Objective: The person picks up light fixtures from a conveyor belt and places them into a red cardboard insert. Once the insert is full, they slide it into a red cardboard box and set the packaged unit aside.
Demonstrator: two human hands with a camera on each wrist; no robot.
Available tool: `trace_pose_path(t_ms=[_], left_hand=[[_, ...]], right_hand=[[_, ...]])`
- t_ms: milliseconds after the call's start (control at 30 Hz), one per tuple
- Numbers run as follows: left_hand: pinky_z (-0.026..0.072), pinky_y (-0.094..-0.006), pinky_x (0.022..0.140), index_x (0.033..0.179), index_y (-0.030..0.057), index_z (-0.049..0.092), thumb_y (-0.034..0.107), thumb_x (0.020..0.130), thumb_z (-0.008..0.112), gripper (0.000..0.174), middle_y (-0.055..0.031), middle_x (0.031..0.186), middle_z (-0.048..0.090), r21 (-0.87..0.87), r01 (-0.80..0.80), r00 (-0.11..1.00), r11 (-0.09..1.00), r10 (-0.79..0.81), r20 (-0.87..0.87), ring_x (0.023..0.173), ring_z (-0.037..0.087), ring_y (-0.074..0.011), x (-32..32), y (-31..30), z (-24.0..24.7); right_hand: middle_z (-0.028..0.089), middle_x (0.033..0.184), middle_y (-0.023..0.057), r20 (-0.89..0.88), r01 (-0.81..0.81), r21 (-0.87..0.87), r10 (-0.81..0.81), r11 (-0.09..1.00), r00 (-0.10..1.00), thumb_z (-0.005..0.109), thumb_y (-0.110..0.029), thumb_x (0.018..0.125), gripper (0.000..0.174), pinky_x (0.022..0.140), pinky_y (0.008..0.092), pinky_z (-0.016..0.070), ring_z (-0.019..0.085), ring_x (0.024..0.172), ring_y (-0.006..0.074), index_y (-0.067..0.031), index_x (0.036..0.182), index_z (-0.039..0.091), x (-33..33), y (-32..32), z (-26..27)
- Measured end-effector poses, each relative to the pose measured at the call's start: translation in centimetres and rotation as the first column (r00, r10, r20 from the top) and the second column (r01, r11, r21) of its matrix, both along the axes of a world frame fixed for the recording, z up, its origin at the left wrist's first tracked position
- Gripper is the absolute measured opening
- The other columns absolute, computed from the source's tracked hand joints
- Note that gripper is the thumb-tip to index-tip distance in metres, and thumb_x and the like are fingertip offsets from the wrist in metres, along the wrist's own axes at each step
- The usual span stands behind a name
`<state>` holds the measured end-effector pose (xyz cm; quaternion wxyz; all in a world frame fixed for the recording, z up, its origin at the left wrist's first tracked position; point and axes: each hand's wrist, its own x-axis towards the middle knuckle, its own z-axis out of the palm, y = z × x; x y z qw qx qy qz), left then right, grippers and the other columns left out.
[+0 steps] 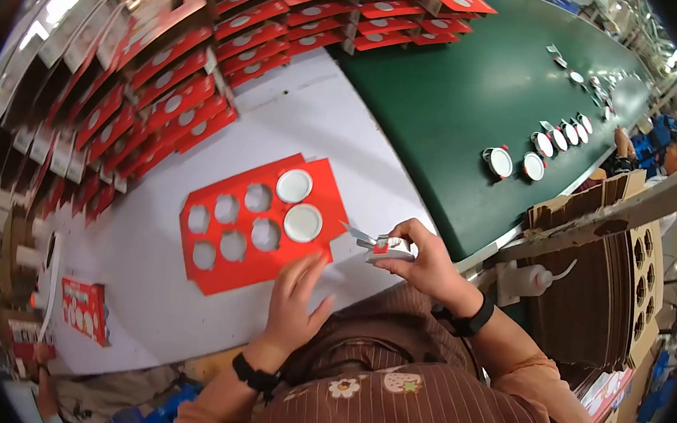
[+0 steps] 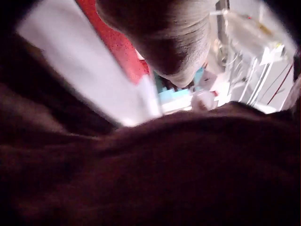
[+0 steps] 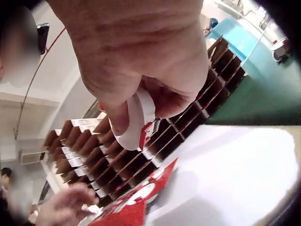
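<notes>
A red card sheet point(image 1: 242, 258) with round holes lies on the white table; two white round lights point(image 1: 303, 223) fill the holes at its right end. The right hand point(image 1: 430, 264) pinches another white light point(image 1: 394, 249) between thumb and fingers, just right of the sheet, its metal clip pointing left. In the right wrist view this light point(image 3: 134, 123) has a spring at its side. The left hand point(image 1: 295, 308) is held near the sheet's lower edge with fingers extended, holding nothing visible. Whether it touches the sheet cannot be told.
Stacked red cartons point(image 1: 175, 104) stand at the back left. On the green surface point(image 1: 435, 115) at the right are several white lights point(image 1: 533, 166). A small red box point(image 1: 84, 310) lies at the table's left. Brown cardboard point(image 1: 587, 314) and a white bottle point(image 1: 530, 280) are at the right.
</notes>
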<state>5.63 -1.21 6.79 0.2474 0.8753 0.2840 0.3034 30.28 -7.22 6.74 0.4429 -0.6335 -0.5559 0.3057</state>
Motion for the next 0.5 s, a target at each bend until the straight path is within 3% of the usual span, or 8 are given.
trace_pose_path(t_ms=[33,100,133,200,267,333,400,500], left_hand=[[0.0389,-0.0438,0.1,0.129,0.0013,0.049,0.012,0.073,0.07,0.06,-0.0175,0.126,0.051,0.007,-0.023,1.0,1.0,0.023,-0.005,0.116,0.049,-0.035,1.1,-0.1,0.4],[0.0413,-0.041,0.098,0.131,0.0016,0.048,0.011,0.074,0.072,0.063,-0.0172,0.126,0.051,-0.005,0.119,0.992,0.993,-0.118,0.038,0.115,0.05,-0.0344,2.3,-0.3,1.1],[0.0413,-0.041,0.098,0.131,0.0016,0.048,0.011,0.074,0.072,0.063,-0.0172,0.126,0.051,0.012,0.105,0.994,0.994,-0.106,0.026,0.115,0.05,-0.0344,2.4,-1.0,1.6],[0.0435,-0.0386,0.095,0.131,0.0044,0.049,0.007,0.075,0.073,0.061,-0.0164,0.124,0.052,-0.104,0.216,0.966,0.971,-0.197,0.169,0.113,0.052,-0.0319,2.7,-1.6,2.7],[0.0463,-0.0352,0.091,0.129,0.007,0.052,0.004,0.076,0.073,0.058,-0.0136,0.118,0.054,-0.176,0.247,0.96,0.953,-0.216,0.177,0.109,0.055,-0.0272,2.2,-2.0,3.9],[0.0493,-0.0317,0.085,0.127,0.0083,0.054,0.004,0.075,0.074,0.056,-0.0111,0.113,0.054,-0.434,0.336,0.942,0.836,-0.29,0.17,0.102,0.059,-0.0229,1.6,-1.6,4.5],[0.0507,-0.0301,0.082,0.125,0.0068,0.054,0.002,0.077,0.073,0.053,-0.0085,0.111,0.054,-0.4,0.338,0.941,0.852,-0.29,0.177,0.097,0.06,-0.0196,1.1,-1.9,4.5],[0.05,-0.0308,0.085,0.125,0.0058,0.054,-0.002,0.079,0.07,0.048,-0.0069,0.112,0.054,-0.5,0.36,0.927,0.787,-0.241,0.288,0.099,0.058,-0.0181,0.3,-2.1,4.1]], right_hand=[[0.056,0.079,0.0102,0.103,-0.053,0.174,0.036,0.983,0.994,0.084,-0.016,0.067,0.043,0.061,0.0324,0.0451,0.052,0.067,0.022,-0.0031,0.094,0.054,-0.8,-0.3,0.3],[0.056,0.079,0.0105,0.072,-0.069,0.201,0.056,0.977,0.996,0.084,-0.017,0.067,0.043,0.061,0.0327,0.0453,0.052,0.067,0.0225,-0.0029,0.094,0.053,-2.4,-1.2,0.8],[0.056,0.079,0.0108,0.043,-0.058,0.216,0.049,0.975,0.998,0.084,-0.017,0.067,0.044,0.061,0.0329,0.0455,0.053,0.067,0.023,-0.0028,0.095,0.053,-3.2,-1.7,1.1],[0.056,0.079,0.0117,0.077,-0.073,0.231,0.057,0.97,0.995,0.083,-0.017,0.068,0.043,0.061,0.0334,0.046,0.053,0.067,0.0241,-0.0024,0.095,0.053,-3.7,-2.5,2.3],[0.057,0.081,0.0131,0.16,-0.137,0.271,0.096,0.953,0.982,0.082,-0.016,0.07,0.042,0.063,0.0335,0.0477,0.056,0.07,0.0255,-0.002,0.096,0.053,-3.8,-3.4,2.6],[0.06,0.086,0.0126,0.115,-0.167,0.154,0.15,0.974,0.982,0.081,-0.015,0.072,0.042,0.069,0.0327,0.0494,0.059,0.076,0.0229,-0.0008,0.1,0.054,-3.8,-4.5,3.6],[0.062,0.093,0.0112,-0.101,-0.3,0.166,0.319,0.939,0.942,0.078,-0.013,0.076,0.042,0.076,0.0312,0.0502,0.061,0.084,0.0189,0.0006,0.108,0.054,-3.7,-4.8,4.3],[0.062,0.101,0.0094,-0.265,-0.307,0.174,0.345,0.935,0.9,0.069,-0.006,0.083,0.036,0.081,0.0295,0.0498,0.06,0.088,0.0147,0.0018,0.114,0.054,-3.4,-5.4,5.2]])
